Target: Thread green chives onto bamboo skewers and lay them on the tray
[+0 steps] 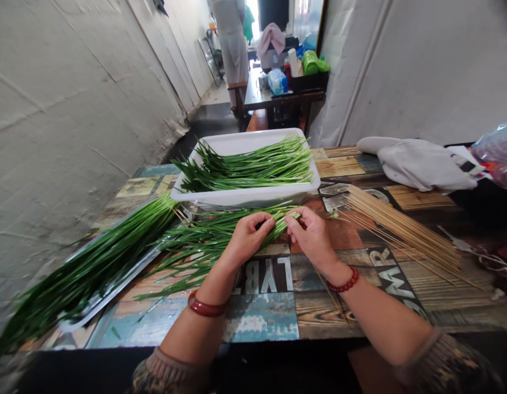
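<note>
A loose bunch of garlic chives (212, 232) lies across the table, its pale stalk ends toward the right. My left hand (253, 232) is closed around the stalks near those ends, thumb on top. Facing it, my right hand (311, 232) pinches the cut ends between thumb and fingers. A thin bamboo skewer (329, 290) slants out from under my right palm toward the table's front edge; whether that hand grips it is hidden. More bamboo skewers (401, 230) lie in a pile to the right.
Behind my hands stands a white plastic tub (245, 194) of chives. A tray (114, 293) at left carries another large bunch. A grey cap (421, 161) and a clear plastic bag (497, 153) sit at right. A person (232, 49) stands beyond, near a cluttered table (259, 98).
</note>
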{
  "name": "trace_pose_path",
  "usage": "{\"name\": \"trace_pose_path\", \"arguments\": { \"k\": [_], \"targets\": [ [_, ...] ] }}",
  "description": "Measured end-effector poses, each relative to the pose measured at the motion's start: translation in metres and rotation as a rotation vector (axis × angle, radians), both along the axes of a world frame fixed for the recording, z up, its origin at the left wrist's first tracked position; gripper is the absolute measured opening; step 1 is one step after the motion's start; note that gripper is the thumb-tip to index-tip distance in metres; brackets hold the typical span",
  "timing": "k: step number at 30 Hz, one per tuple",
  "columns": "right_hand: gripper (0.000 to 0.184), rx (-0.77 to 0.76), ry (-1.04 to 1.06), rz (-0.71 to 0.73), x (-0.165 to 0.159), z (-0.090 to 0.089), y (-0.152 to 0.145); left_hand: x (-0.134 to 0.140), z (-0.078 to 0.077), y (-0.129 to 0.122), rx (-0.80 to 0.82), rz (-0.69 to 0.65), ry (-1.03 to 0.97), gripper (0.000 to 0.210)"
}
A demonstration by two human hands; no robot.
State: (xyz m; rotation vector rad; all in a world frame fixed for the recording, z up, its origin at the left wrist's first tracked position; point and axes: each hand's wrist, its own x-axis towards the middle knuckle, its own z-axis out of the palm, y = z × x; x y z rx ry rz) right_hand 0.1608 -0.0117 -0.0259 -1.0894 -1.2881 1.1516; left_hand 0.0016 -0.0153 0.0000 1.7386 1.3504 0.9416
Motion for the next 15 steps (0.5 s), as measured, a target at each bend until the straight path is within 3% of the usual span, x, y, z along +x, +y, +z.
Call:
{"name": "trace_pose_path", "arguments": {
  "k": [15],
  "targets": [
    [0.02,-0.001,0.021,-0.003,-0.0001,-0.0034,0.0008,-0.0036,0.0073,-0.0012,0.027,-0.113,0.075,0.025]
  ]
}}
